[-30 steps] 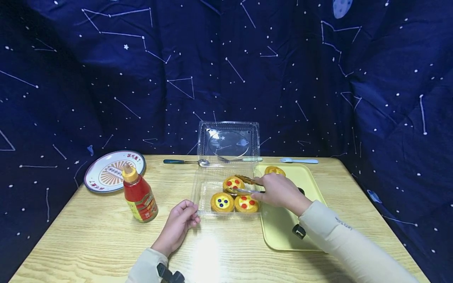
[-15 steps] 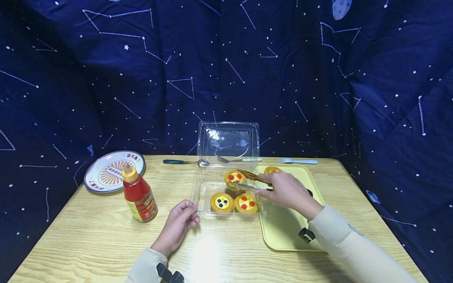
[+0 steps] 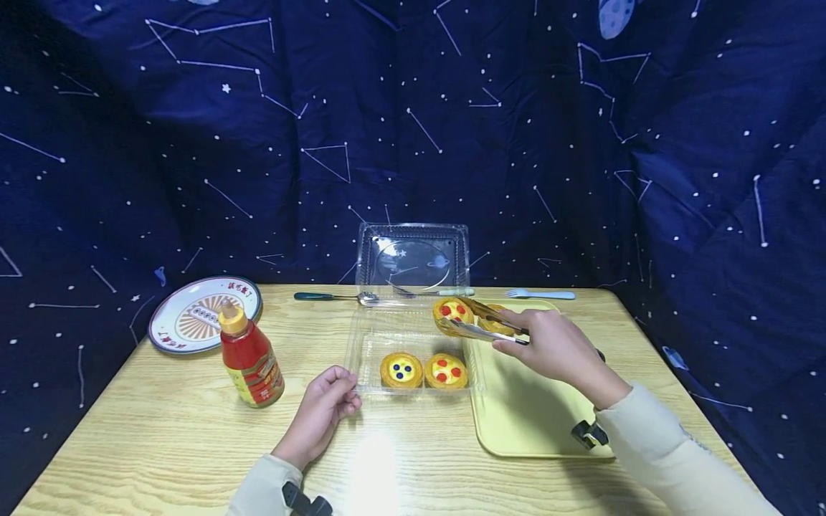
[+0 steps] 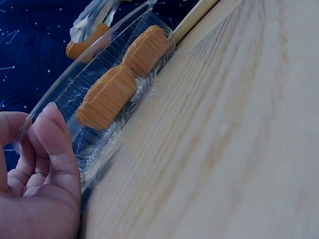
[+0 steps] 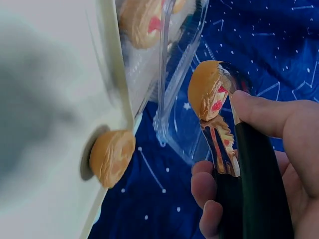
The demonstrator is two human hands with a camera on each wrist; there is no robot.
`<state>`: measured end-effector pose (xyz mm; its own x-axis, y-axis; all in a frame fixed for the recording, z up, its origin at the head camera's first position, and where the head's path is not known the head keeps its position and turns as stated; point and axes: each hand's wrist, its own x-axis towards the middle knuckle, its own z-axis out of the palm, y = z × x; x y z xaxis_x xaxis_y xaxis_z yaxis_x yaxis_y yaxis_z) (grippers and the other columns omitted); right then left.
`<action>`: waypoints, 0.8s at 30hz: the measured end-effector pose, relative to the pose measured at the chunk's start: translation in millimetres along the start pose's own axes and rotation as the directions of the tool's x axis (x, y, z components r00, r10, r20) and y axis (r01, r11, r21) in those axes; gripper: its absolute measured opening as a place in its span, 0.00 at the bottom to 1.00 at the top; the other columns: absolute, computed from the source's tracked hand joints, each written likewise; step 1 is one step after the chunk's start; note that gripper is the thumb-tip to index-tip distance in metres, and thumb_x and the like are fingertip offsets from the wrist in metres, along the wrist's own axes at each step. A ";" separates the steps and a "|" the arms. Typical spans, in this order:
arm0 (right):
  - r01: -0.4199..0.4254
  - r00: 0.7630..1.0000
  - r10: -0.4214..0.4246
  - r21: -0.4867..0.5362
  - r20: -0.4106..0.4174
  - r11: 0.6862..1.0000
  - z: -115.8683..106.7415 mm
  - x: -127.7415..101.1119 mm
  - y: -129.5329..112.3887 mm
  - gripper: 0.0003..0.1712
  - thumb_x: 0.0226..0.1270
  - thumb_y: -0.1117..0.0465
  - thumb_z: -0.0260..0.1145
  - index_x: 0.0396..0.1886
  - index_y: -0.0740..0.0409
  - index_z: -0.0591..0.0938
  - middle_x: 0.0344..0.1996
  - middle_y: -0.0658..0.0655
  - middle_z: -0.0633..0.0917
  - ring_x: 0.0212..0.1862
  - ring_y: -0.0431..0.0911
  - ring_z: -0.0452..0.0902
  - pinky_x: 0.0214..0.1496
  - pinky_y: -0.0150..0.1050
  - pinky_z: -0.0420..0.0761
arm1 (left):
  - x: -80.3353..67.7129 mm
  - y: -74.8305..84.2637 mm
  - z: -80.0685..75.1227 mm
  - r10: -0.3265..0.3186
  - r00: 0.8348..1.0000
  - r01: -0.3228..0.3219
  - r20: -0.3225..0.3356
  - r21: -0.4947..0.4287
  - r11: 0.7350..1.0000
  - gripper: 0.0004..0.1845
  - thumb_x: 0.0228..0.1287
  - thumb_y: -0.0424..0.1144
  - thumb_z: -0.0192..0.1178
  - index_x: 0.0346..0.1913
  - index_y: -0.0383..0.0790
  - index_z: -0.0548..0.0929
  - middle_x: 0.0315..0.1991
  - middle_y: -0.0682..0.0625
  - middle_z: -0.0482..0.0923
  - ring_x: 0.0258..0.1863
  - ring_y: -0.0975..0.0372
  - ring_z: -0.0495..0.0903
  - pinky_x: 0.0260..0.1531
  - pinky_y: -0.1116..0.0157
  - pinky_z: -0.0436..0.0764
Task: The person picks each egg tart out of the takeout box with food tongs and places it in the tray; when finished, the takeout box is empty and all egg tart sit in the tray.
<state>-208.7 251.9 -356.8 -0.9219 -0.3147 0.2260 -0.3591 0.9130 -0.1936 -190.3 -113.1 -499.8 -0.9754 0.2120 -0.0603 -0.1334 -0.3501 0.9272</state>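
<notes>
My left hand (image 3: 319,412) pinches the near left corner of an open clear plastic container (image 3: 371,340) between thumb and fingers. Inside it sit a tart with blue dots (image 3: 401,370) and a tart with red dots (image 3: 447,372), side by side along the near edge. My right hand (image 3: 553,347) grips the black handles of metal tongs (image 5: 259,174). Raised between the tong tips is another red-dotted tart (image 5: 203,92), over the container's far right corner. Partly hidden behind the tongs, one more tart (image 5: 113,157) rests on the yellow tray (image 3: 516,423).
The container's lid (image 3: 413,261) stands upright at the back. A red squeeze bottle (image 3: 253,365) and a patterned plate (image 3: 193,315) are on the left. Along the back edge lie a dark-handled fork (image 3: 323,295), a pale green-handled utensil (image 3: 454,292) and a light blue fork (image 3: 542,294).
My right hand has lifted the red-dotted tart with the tongs out of its place in the container and moved it right and away from me. The left hand stays on the container's corner.
</notes>
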 end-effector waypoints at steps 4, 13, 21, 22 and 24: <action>-0.004 1.000 0.005 0.006 -0.027 1.000 -7.1 -6.5 10.9 0.32 0.61 0.43 0.72 0.60 0.56 0.81 0.49 0.61 0.86 0.49 0.58 0.82 0.40 0.56 0.80 | -0.6 0.3 -0.4 0.002 1.000 -0.002 -0.001 0.005 1.000 0.06 0.70 0.34 0.56 0.38 0.36 0.70 0.29 0.48 0.71 0.27 0.62 0.78 0.26 0.73 0.77; -0.076 0.996 0.076 0.006 -0.045 0.997 -20.2 -21.5 38.7 0.36 0.61 0.38 0.69 0.61 0.57 0.81 0.49 0.64 0.85 0.43 0.55 0.82 0.33 0.52 0.77 | -1.3 1.5 0.9 0.002 1.000 -0.001 -0.007 0.009 1.000 0.05 0.71 0.33 0.54 0.38 0.36 0.70 0.30 0.48 0.70 0.27 0.62 0.78 0.25 0.73 0.77; -0.125 0.991 0.124 -0.016 -0.055 0.992 -21.0 -32.6 66.0 0.37 0.61 0.39 0.70 0.61 0.58 0.80 0.49 0.70 0.83 0.50 0.66 0.79 0.40 0.62 0.77 | -1.0 1.7 1.2 0.002 1.000 -0.002 0.002 0.003 1.000 0.05 0.71 0.32 0.54 0.38 0.36 0.70 0.30 0.48 0.70 0.27 0.62 0.78 0.25 0.73 0.77; -0.130 0.990 0.129 -0.021 -0.054 0.991 -20.3 -33.7 69.4 0.37 0.61 0.39 0.70 0.61 0.58 0.80 0.49 0.71 0.83 0.49 0.67 0.79 0.40 0.62 0.77 | -1.0 1.4 1.0 0.002 1.000 -0.002 0.003 0.002 1.000 0.05 0.71 0.32 0.54 0.38 0.36 0.70 0.30 0.48 0.70 0.27 0.62 0.78 0.25 0.73 0.77; -0.147 0.988 0.146 -0.026 -0.049 0.989 -18.5 -35.7 76.2 0.37 0.60 0.40 0.71 0.62 0.58 0.80 0.49 0.72 0.82 0.49 0.68 0.79 0.40 0.64 0.76 | -1.1 0.9 0.6 0.004 1.000 -0.004 0.003 0.003 1.000 0.05 0.71 0.33 0.54 0.38 0.36 0.70 0.30 0.48 0.70 0.27 0.62 0.78 0.25 0.73 0.77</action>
<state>-200.4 337.5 -361.9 -0.9562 -0.1653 0.2415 -0.2158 0.9557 -0.2002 -189.3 -113.1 -498.6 -0.9754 0.2131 -0.0561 -0.1295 -0.3483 0.9284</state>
